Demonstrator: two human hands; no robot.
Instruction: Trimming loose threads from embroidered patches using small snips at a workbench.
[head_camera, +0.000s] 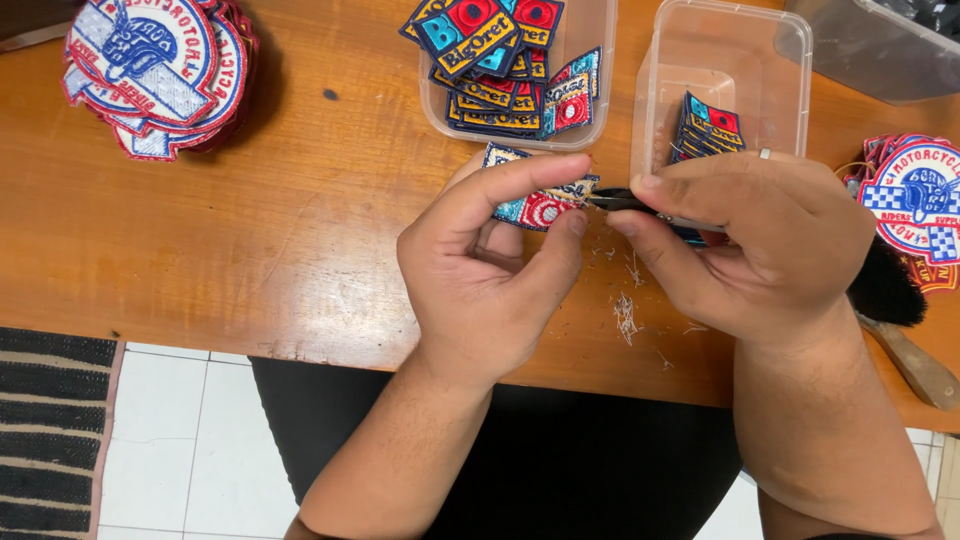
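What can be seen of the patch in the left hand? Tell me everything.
The patch is a small embroidered cloth piece, roughly square, with blue, red, teal and yellow stitching and a dark border. The left hand pinches it between thumb and fingers, lifted just above the wooden table, tilted. Fingers hide most of its face. At its right edge, the dark tip of the small cutters in the right hand meets it.
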